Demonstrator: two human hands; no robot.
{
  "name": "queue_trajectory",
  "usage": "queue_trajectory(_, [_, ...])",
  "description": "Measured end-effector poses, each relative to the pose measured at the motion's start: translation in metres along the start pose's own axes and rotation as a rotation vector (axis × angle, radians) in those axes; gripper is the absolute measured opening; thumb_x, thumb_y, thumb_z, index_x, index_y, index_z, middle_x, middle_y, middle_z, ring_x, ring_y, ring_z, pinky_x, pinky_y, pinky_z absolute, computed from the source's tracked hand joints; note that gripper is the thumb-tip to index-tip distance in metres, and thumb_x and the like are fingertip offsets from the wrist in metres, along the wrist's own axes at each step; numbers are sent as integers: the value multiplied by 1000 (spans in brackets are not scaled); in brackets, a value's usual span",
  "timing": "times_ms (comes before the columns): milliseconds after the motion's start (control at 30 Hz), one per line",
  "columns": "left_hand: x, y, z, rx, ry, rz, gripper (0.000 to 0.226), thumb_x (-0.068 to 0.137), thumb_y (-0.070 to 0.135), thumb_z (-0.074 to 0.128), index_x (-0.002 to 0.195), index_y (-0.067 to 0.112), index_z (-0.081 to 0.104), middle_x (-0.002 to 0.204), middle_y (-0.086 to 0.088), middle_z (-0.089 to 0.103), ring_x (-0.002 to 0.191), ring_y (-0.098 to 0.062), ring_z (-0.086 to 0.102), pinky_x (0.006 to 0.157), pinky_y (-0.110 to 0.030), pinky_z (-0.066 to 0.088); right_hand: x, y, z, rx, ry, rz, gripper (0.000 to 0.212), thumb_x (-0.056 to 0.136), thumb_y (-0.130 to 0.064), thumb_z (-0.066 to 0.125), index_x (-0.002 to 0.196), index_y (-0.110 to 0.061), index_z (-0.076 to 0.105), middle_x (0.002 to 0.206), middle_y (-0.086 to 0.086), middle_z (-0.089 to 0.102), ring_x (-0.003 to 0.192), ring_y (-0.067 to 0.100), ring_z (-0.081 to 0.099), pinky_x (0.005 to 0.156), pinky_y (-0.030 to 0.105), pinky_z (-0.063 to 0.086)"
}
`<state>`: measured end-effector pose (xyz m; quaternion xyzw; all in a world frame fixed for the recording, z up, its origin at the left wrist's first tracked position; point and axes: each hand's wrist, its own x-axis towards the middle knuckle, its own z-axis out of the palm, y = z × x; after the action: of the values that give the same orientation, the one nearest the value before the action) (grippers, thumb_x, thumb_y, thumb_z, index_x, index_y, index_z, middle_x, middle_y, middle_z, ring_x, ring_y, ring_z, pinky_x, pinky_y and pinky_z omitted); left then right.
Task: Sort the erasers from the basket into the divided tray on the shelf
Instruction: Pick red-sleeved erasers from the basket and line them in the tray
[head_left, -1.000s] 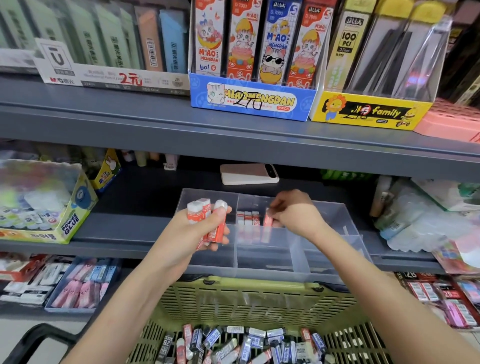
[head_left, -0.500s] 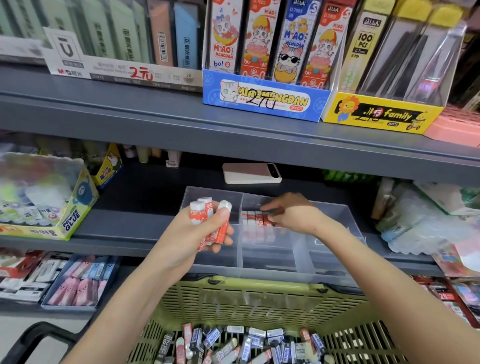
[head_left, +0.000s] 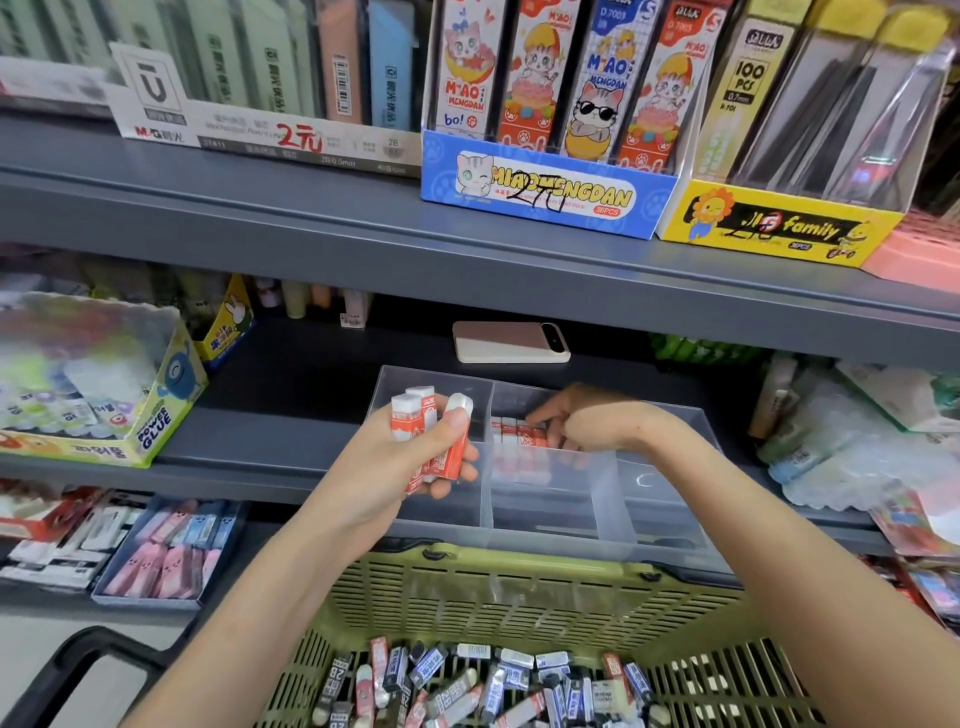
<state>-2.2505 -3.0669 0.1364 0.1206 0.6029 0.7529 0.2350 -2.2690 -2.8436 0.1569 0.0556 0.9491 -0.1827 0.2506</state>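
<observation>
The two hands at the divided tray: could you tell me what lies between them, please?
In the head view: the clear divider wall of the tray and a row of red-and-white erasers, between left hand and right hand.

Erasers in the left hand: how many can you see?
3 erasers in the left hand: two upright side by side, one under the thumb to their right. More may hide behind them.

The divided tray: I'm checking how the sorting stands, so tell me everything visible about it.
The tray is clear plastic, rectangular, split by clear walls into two rows of compartments. It sits level on the grey shelf, behind the green basket. Red-and-white erasers stand in a row in its rear middle compartment, where fingers of the right hand touch them. The left hand holds a bunch before its left side.
</observation>
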Motion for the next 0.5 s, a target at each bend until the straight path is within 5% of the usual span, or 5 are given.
queue_trajectory(67, [1, 0, 0, -10, -8, -2, 29, 72, 40, 70, 90, 17, 67, 78, -10, 70, 69, -19, 65, 46, -21, 44, -2, 2, 3, 13, 118, -4, 43, 86, 0, 47, 124, -17, 61, 106, 2, 66, 91, 18, 57, 81, 26, 44])
queue_trajectory(167, [2, 2, 1, 0, -34, -18, 17, 72, 42, 73, 82, 28, 73, 80, -9, 70, 74, -23, 60, 49, -21, 44, -21, -3, 12, 400, 370, -112, 21, 90, -17, 57, 107, -18, 69, 79, -5, 68, 68, 8, 58, 68, 19, 47])
queue_trajectory(267, [3, 2, 7, 33, -52, -20, 24, 68, 49, 78, 80, 29, 74, 72, -4, 68, 74, -24, 57, 49, -22, 43, -49, -17, 20, 848, 265, -311, 17, 85, -31, 62, 92, -18, 71, 67, -4, 67, 61, 7, 56, 51, 17, 45])
queue_trajectory(500, [1, 0, 23, 124, -124, 59, 23, 70, 42, 78, 74, 21, 72, 60, 1, 60, 51, -12, 43, 46, -18, 31, -68, -24, 28, 1030, 244, -372, 6, 85, -7, 64, 83, -3, 69, 70, 7, 69, 60, 10, 61, 51, 19, 48])
